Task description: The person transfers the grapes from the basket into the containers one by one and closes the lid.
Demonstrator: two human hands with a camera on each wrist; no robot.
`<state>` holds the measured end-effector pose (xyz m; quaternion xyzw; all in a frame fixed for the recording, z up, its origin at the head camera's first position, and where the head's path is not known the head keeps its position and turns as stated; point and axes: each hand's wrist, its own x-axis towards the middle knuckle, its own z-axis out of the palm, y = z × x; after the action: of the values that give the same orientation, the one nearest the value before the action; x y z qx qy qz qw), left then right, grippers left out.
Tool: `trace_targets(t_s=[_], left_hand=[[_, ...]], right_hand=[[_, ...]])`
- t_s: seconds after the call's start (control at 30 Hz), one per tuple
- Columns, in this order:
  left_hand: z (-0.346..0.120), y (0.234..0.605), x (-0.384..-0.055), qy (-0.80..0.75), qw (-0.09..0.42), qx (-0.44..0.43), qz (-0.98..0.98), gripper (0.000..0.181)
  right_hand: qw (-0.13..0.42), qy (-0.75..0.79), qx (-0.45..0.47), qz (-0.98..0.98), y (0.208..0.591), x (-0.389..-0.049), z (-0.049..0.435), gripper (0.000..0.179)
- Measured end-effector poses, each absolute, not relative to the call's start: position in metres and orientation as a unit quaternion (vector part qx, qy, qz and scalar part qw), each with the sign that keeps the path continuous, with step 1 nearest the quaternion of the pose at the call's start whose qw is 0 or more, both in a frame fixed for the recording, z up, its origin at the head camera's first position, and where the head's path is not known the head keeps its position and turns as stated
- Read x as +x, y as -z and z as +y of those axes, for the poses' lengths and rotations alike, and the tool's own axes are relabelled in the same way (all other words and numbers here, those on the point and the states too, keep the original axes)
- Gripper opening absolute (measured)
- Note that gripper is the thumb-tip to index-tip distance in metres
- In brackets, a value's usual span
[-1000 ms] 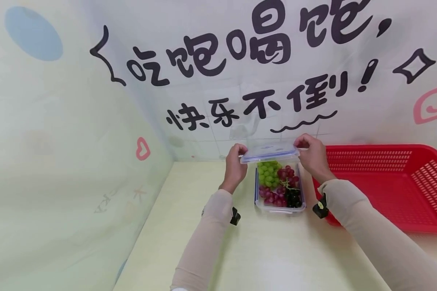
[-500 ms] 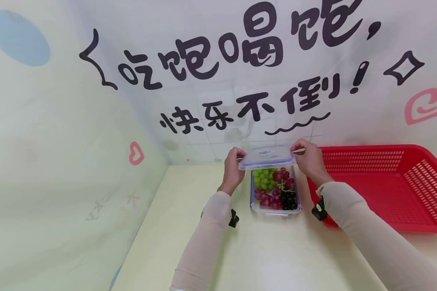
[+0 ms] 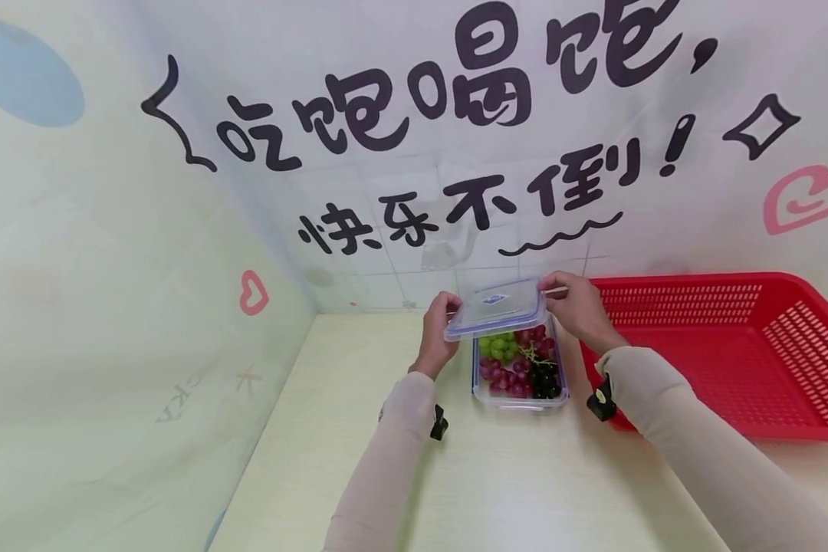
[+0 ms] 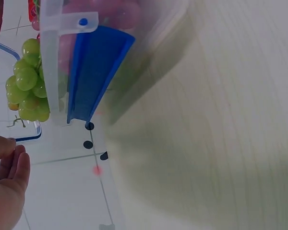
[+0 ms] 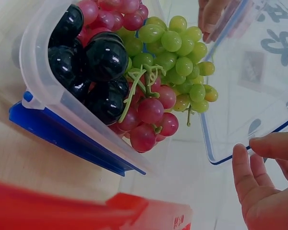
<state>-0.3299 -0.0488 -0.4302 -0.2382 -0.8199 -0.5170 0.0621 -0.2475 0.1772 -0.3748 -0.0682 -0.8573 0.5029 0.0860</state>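
A clear lid (image 3: pixel 500 303) with a blue seal is held tilted above the far end of a clear plastic container (image 3: pixel 520 402). My left hand (image 3: pixel 438 333) pinches the lid's left edge; in the left wrist view the thumb and fingers meet at its corner. On the opposite side my right hand (image 3: pixel 579 307) pinches the lid's right edge between thumb and fingers. Inside the container lie green grapes (image 5: pixel 177 57), red grapes (image 5: pixel 149 112) and black grapes (image 5: pixel 105 62). In the head view the lid covers part of the green grapes. A blue side latch (image 4: pixel 98 72) hangs folded down.
A red plastic basket (image 3: pixel 717 376) stands right of the container, close to the right forearm. The pale table (image 3: pixel 483 483) runs up to a printed wall covering (image 3: pixel 400 169) behind, with another covered wall at the left.
The lid has come down and nearer in both hands, tilting lower at its left front corner and now covering more of the green grapes. The view has shifted slightly.
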Motion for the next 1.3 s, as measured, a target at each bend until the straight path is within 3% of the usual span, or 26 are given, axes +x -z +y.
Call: trace_targets(t_s=[0.27, 0.8, 0.9, 1.03, 1.1, 1.3], left_hand=[[-0.05, 0.443, -0.323, 0.447, 0.052, -0.283, -0.847, 0.048], [-0.052, 0.464, -0.311, 0.433, 0.084, -0.322, -0.838, 0.034], [-0.05, 0.467, -0.31, 0.43, 0.06, -0.315, -0.844, 0.034], [-0.047, 0.469, -0.308, 0.507, -0.039, -0.22, -0.832, 0.027], [-0.046, 0.47, -0.308, 0.538, -0.079, -0.163, -0.823, 0.032], [-0.048, 0.468, -0.308, 0.485, -0.099, -0.159, -0.854, 0.042]], right_hand=[[0.074, -0.519, -0.099, -0.846, 0.37, -0.241, 0.178, 0.031], [0.035, -0.529, -0.153, -0.834, 0.375, -0.226, 0.153, 0.053], [0.027, -0.545, -0.18, -0.818, 0.375, -0.225, 0.148, 0.059], [0.02, -0.583, -0.198, -0.788, 0.379, -0.222, 0.142, 0.061], [0.021, -0.59, -0.198, -0.782, 0.383, -0.22, 0.14, 0.061], [0.03, -0.572, -0.191, -0.797, 0.393, -0.218, 0.138, 0.061]])
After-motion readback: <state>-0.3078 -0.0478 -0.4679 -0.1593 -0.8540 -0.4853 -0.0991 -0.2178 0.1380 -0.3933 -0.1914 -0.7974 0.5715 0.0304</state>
